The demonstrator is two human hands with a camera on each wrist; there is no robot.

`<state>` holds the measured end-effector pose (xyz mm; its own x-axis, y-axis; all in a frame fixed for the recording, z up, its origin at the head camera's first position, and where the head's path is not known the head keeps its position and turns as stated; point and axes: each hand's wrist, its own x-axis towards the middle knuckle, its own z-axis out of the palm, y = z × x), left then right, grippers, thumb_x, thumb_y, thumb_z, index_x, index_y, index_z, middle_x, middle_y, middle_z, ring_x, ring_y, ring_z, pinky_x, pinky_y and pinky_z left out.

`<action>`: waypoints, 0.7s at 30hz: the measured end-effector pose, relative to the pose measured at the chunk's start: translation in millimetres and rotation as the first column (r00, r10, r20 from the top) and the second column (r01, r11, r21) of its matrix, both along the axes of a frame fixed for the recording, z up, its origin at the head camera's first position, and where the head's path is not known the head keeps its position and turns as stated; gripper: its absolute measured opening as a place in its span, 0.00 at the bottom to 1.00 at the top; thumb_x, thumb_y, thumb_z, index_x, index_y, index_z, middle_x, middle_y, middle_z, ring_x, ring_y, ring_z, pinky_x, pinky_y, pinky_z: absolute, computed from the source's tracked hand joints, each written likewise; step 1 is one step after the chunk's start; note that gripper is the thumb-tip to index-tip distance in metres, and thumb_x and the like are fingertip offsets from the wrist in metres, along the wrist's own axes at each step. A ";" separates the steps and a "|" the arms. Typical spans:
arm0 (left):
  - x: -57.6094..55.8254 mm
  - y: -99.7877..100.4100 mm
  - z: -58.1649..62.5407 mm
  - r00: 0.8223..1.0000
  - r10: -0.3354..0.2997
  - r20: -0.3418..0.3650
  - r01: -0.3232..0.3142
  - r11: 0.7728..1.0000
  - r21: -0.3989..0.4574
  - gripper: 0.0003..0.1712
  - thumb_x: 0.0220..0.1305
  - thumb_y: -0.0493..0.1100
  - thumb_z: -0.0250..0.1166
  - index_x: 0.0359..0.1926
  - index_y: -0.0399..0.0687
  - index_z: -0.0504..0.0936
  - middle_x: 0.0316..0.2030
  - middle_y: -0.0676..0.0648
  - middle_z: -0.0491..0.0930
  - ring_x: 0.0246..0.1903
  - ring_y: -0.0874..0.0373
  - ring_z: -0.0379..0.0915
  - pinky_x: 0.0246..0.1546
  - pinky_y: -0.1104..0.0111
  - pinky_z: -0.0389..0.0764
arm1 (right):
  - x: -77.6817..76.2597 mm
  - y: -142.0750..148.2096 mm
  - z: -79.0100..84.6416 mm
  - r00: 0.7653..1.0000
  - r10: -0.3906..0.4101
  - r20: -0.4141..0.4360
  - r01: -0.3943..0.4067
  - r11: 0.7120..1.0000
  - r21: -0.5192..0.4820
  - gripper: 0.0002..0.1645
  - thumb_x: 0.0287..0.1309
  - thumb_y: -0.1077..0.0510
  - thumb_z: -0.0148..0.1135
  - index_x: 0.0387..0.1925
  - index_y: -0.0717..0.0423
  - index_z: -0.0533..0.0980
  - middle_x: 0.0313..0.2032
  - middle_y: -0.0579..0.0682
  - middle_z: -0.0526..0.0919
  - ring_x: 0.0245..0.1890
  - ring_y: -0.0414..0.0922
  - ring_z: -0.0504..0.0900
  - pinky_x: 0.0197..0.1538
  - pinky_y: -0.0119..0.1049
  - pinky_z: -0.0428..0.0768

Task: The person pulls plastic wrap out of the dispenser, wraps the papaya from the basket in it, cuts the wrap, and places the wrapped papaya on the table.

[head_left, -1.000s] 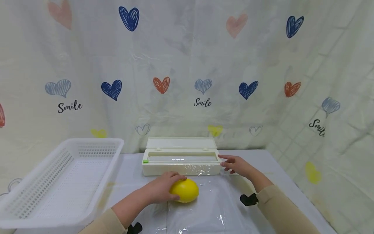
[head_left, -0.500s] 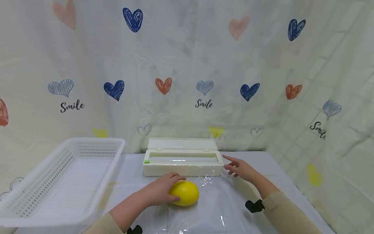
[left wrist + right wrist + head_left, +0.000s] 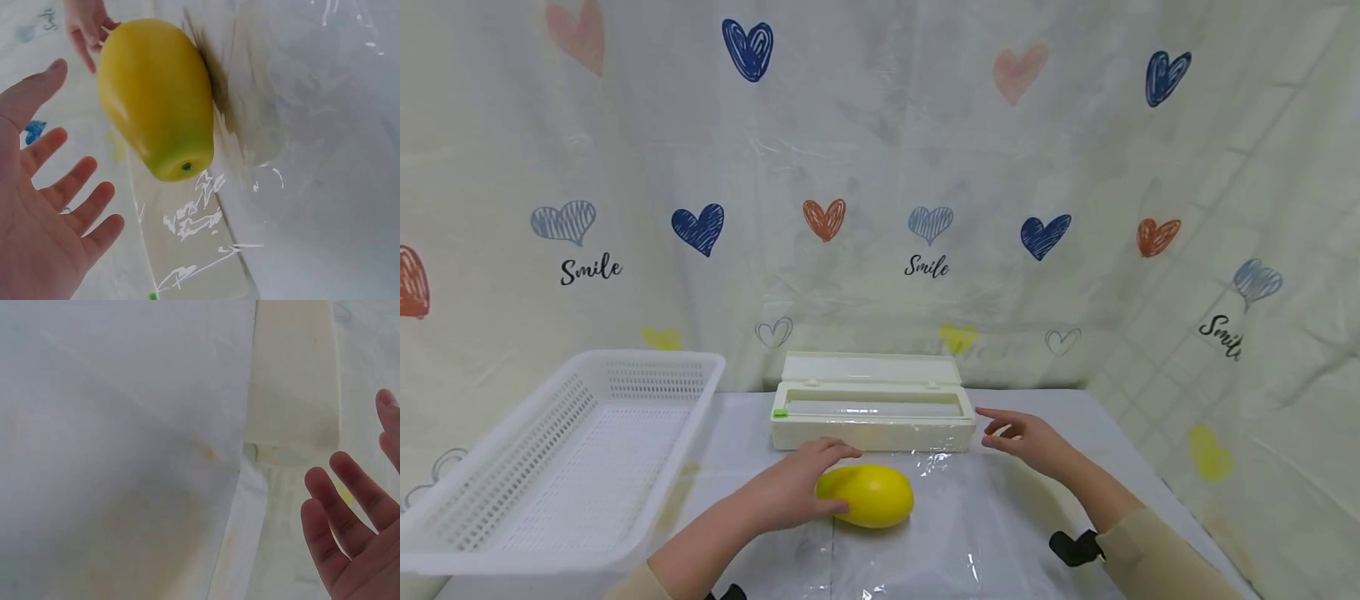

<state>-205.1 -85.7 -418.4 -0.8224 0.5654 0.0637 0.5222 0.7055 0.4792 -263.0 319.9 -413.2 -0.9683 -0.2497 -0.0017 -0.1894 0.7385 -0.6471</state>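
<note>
A yellow oval fruit [image 3: 880, 497], mango- or papaya-like, lies on clear plastic film [image 3: 936, 546] spread over the table. Its tapered end is greenish with a small dark stem mark, as the left wrist view shows on the fruit [image 3: 159, 94]. My left hand [image 3: 790, 490] is beside that end; the left wrist view shows the hand [image 3: 44, 219] with fingers spread, apart from the fruit. Behind stands a cream cling film dispenser [image 3: 872, 435], lid raised, roll inside. Just off its right end is my right hand [image 3: 1028, 437], fingers loosely extended, holding nothing.
On the left stands a large white perforated plastic basket [image 3: 647, 467]. A curtain [image 3: 865, 150] printed with hearts hangs behind the table. The white table's right edge [image 3: 1172, 492] slopes away beyond the right arm.
My left hand has drawn left off the fruit, uncovering its tapered end. My right hand has moved right, away from the dispenser's end. The head view has shifted slightly.
</note>
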 end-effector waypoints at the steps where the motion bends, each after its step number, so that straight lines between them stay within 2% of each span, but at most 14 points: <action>1: 2.6 -2.9 0.6 1.000 -0.005 -0.010 0.005 1.000 0.004 0.39 0.55 0.59 0.74 0.67 0.68 0.70 0.67 0.54 0.66 0.66 0.51 0.63 0.63 0.49 0.69 | 4.1 -1.8 0.8 1.000 0.012 -0.011 -0.012 1.000 0.006 0.35 0.59 0.44 0.69 0.66 0.47 0.73 0.47 0.50 0.83 0.44 0.46 0.81 0.43 0.39 0.80; 5: 16.6 -14.6 4.7 0.999 -0.033 -0.013 0.033 0.999 0.023 0.37 0.53 0.60 0.75 0.64 0.67 0.73 0.65 0.56 0.68 0.65 0.52 0.63 0.64 0.50 0.69 | 21.5 -8.3 2.3 0.991 0.117 -0.068 -0.115 0.993 0.024 0.29 0.59 0.48 0.70 0.62 0.49 0.77 0.47 0.53 0.83 0.43 0.43 0.81 0.42 0.37 0.80; 10: 33.4 -28.8 6.0 0.995 -0.091 -0.039 0.090 0.996 -0.020 0.29 0.52 0.61 0.75 0.55 0.66 0.79 0.56 0.60 0.72 0.59 0.55 0.67 0.60 0.55 0.71 | 43.1 -15.5 1.7 0.953 0.280 -0.119 -0.278 0.960 0.033 0.25 0.57 0.48 0.71 0.55 0.50 0.81 0.45 0.50 0.84 0.40 0.40 0.80 0.40 0.32 0.80; 13: 41.8 -36.6 4.3 0.990 -0.140 -0.027 0.138 0.989 -0.057 0.22 0.52 0.59 0.75 0.48 0.66 0.81 0.49 0.65 0.73 0.54 0.59 0.69 0.57 0.58 0.72 | 57.0 -20.2 -0.2 0.916 0.379 -0.129 -0.378 0.925 0.036 0.22 0.56 0.48 0.71 0.53 0.48 0.82 0.44 0.45 0.84 0.39 0.40 0.80 0.40 0.33 0.80; 16: 49.6 -44.7 -1.1 0.982 -0.189 0.013 0.189 0.977 -0.095 0.17 0.52 0.57 0.76 0.42 0.68 0.82 0.43 0.68 0.74 0.47 0.64 0.70 0.51 0.63 0.74 | 70.7 -26.1 -3.9 0.867 0.482 -0.127 -0.479 0.876 0.050 0.20 0.58 0.49 0.70 0.52 0.48 0.83 0.44 0.43 0.84 0.41 0.43 0.80 0.39 0.35 0.81; 18: 54.1 -49.5 -6.2 0.974 -0.223 0.037 0.226 0.965 -0.130 0.13 0.52 0.54 0.76 0.39 0.68 0.82 0.39 0.69 0.73 0.41 0.67 0.69 0.46 0.67 0.74 | 78.7 -30.0 -7.1 0.843 0.529 -0.100 -0.527 0.848 0.046 0.18 0.59 0.49 0.70 0.50 0.47 0.83 0.44 0.41 0.83 0.42 0.42 0.80 0.38 0.35 0.81; 21: 60.3 -54.9 -14.7 0.962 -0.270 0.028 0.271 0.949 -0.162 0.11 0.51 0.48 0.76 0.34 0.69 0.82 0.35 0.69 0.72 0.36 0.70 0.67 0.39 0.72 0.73 | 90.8 -35.5 -11.2 0.814 0.578 -0.053 -0.575 0.816 0.066 0.16 0.59 0.47 0.69 0.47 0.45 0.84 0.44 0.37 0.82 0.41 0.39 0.79 0.38 0.34 0.80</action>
